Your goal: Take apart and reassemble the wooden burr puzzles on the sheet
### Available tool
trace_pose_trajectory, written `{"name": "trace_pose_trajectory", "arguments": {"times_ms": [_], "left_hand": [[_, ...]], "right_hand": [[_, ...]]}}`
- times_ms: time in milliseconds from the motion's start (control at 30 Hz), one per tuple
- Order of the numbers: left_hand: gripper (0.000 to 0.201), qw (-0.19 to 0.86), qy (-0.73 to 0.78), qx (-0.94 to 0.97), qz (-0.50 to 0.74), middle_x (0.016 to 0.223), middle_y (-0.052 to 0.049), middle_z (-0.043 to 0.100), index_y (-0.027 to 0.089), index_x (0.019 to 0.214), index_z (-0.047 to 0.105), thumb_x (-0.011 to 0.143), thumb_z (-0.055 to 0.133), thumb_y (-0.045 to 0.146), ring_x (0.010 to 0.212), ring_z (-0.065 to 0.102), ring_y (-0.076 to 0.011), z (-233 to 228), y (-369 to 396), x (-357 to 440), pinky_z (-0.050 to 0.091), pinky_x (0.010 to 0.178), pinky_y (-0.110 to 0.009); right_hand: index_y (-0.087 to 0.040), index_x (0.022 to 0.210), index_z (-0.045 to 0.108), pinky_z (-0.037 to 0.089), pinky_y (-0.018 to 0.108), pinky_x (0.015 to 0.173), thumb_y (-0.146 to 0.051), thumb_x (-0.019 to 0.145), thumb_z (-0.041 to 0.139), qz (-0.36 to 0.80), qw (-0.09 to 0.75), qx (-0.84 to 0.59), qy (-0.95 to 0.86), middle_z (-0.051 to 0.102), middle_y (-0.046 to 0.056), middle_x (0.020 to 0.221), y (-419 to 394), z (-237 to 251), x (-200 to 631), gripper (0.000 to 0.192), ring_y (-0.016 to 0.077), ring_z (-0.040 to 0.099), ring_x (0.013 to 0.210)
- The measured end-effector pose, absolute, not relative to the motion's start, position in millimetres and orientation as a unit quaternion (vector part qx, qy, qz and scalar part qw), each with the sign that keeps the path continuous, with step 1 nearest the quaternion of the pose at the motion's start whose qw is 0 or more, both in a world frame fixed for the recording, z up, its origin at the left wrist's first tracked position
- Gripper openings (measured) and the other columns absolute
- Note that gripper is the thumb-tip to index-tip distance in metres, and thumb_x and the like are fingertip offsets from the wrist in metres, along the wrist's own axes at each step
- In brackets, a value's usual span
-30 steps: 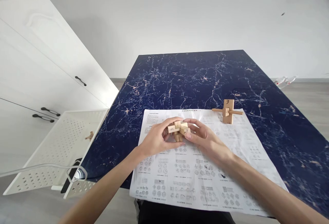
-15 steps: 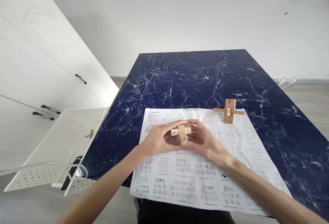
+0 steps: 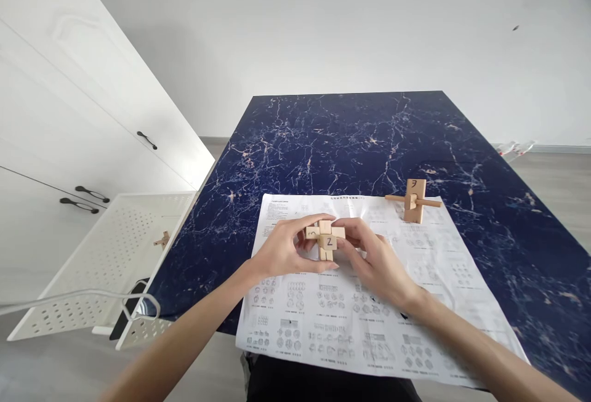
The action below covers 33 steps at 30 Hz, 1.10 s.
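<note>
A wooden interlocking puzzle (image 3: 325, 241) of pale blocks is held between my two hands above the printed sheet. Its blocks cross one another, and handwritten numbers show on them, with a 2 on the block facing me. My left hand (image 3: 287, 245) grips it from the left, thumb along the lower edge and fingers over the far side. From the right, my right hand (image 3: 369, 253) closes on it, thumb and fingers pressed at its right side. The fingertips behind the puzzle are partly hidden.
A second wooden puzzle piece (image 3: 414, 201), marked 3 with a rod through it, stands at the sheet's upper right. The creased instruction sheet (image 3: 318, 328) overhangs the near edge of the dark blue marbled table (image 3: 318, 143). A white perforated basket (image 3: 111, 236) at left holds a small wooden piece (image 3: 162, 239).
The puzzle has tilted so the block marked 2 now faces up toward me. My right thumb has moved up from its bottom edge to its right side.
</note>
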State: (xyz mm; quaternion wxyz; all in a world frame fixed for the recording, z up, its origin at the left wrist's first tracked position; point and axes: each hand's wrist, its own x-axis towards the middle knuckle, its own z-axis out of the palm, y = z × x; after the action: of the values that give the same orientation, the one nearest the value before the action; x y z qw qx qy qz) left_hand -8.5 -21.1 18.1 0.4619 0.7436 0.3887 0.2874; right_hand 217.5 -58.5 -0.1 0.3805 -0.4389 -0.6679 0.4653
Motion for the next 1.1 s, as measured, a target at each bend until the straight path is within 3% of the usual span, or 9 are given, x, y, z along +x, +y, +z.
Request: {"name": "trace_pose_trajectory", "arguments": {"times_ms": [100, 167, 267, 433, 600, 700, 867, 967, 1100], "left_hand": [[0.073, 0.463, 0.381, 0.749, 0.282, 0.083, 0.002, 0.068, 0.026, 0.141, 0.068, 0.076, 0.093, 0.045, 0.065, 0.056, -0.0137, 18.6, -21.4, -8.7, 0.051, 0.061, -0.026], [0.070, 0.445, 0.371, 0.759, 0.298, 0.094, -0.002, 0.075, 0.026, 0.140, 0.069, 0.077, 0.093, 0.043, 0.077, 0.067, -0.0184, 18.6, -21.6, -8.7, 0.058, 0.072, -0.031], [0.067, 0.419, 0.346, 0.776, 0.321, 0.119, -0.008, 0.079, 0.026, 0.138, 0.071, 0.078, 0.093, 0.041, 0.104, 0.074, -0.0274, 19.1, -21.7, -8.5, 0.060, 0.095, -0.041], [0.069, 0.434, 0.342, 0.775, 0.307, 0.126, -0.009, 0.078, 0.027, 0.143, 0.069, 0.079, 0.092, 0.039, 0.112, 0.074, -0.0305, 20.2, -21.8, -9.6, 0.059, 0.100, -0.044], [0.100, 0.478, 0.387, 0.734, 0.290, 0.102, -0.001, 0.072, 0.036, 0.166, 0.041, 0.082, 0.092, 0.043, 0.094, 0.068, -0.0222, 14.2, -17.2, -10.7, 0.057, 0.092, -0.041], [0.107, 0.505, 0.390, 0.695, 0.330, 0.107, -0.001, 0.065, 0.036, 0.171, 0.027, 0.085, 0.090, 0.042, 0.092, 0.063, -0.0185, 8.3, -13.6, -10.2, 0.054, 0.091, -0.039], [0.088, 0.508, 0.438, 0.665, 0.327, 0.113, -0.004, 0.063, 0.030, 0.167, 0.027, 0.097, 0.078, 0.045, 0.090, 0.063, -0.0173, 5.2, -12.3, -9.0, 0.052, 0.083, -0.035], [0.077, 0.513, 0.445, 0.660, 0.320, 0.113, -0.004, 0.063, 0.027, 0.163, 0.030, 0.101, 0.072, 0.045, 0.092, 0.065, -0.0180, 7.7, -13.5, -7.7, 0.053, 0.080, -0.034], [0.061, 0.500, 0.448, 0.669, 0.321, 0.110, -0.003, 0.064, 0.025, 0.155, 0.041, 0.104, 0.069, 0.043, 0.089, 0.066, -0.0169, 10.4, -12.9, -6.3, 0.054, 0.081, -0.033]], "right_hand": [[-0.029, 0.121, 0.057, 0.061, 0.042, 0.082, -0.043, 0.112, 0.050, 0.427, 0.364, -0.464, -0.685, 0.082, 0.008, 0.108, -57.3, -1.0, 215.7, 0.019, 0.0281, 0.079, 0.094], [-0.028, 0.112, 0.061, 0.060, 0.041, 0.080, -0.045, 0.113, 0.046, 0.424, 0.363, -0.455, -0.693, 0.079, 0.009, 0.113, -55.3, 1.1, 215.3, 0.023, 0.0262, 0.076, 0.089], [-0.026, 0.097, 0.065, 0.061, 0.039, 0.083, -0.049, 0.115, 0.040, 0.465, 0.372, -0.411, -0.690, 0.072, 0.010, 0.121, -51.7, 6.5, 216.2, 0.038, 0.0232, 0.072, 0.092], [-0.025, 0.092, 0.067, 0.066, 0.035, 0.082, -0.062, 0.110, 0.049, 0.572, 0.364, -0.385, -0.626, 0.070, 0.007, 0.116, -49.7, 14.5, 217.9, 0.045, 0.0232, 0.072, 0.096], [-0.023, 0.103, 0.069, 0.065, 0.032, 0.066, -0.068, 0.105, 0.057, 0.662, 0.370, -0.423, -0.497, 0.075, 0.008, 0.108, -47.9, 11.0, 217.9, 0.046, 0.0185, 0.072, 0.072], [-0.024, 0.105, 0.069, 0.056, 0.025, 0.047, -0.065, 0.103, 0.063, 0.700, 0.433, -0.422, -0.380, 0.070, 0.004, 0.099, -41.6, 4.1, 221.9, 0.042, 0.0136, 0.061, 0.060], [-0.026, 0.095, 0.064, 0.038, 0.019, 0.032, -0.062, 0.098, 0.072, 0.722, 0.485, -0.385, -0.309, 0.054, -0.002, 0.082, -28.0, -4.7, 231.1, 0.037, 0.0103, 0.035, 0.049], [-0.027, 0.092, 0.060, 0.039, 0.017, 0.034, -0.060, 0.095, 0.077, 0.712, 0.515, -0.364, -0.310, 0.047, -0.005, 0.075, -24.0, -7.1, 232.8, 0.037, 0.0104, 0.033, 0.049], [-0.028, 0.103, 0.067, 0.036, 0.016, 0.036, -0.055, 0.091, 0.084, 0.716, 0.520, -0.370, -0.282, 0.048, -0.005, 0.075, -26.6, -4.6, 229.0, 0.034, 0.0089, 0.034, 0.050]]}}
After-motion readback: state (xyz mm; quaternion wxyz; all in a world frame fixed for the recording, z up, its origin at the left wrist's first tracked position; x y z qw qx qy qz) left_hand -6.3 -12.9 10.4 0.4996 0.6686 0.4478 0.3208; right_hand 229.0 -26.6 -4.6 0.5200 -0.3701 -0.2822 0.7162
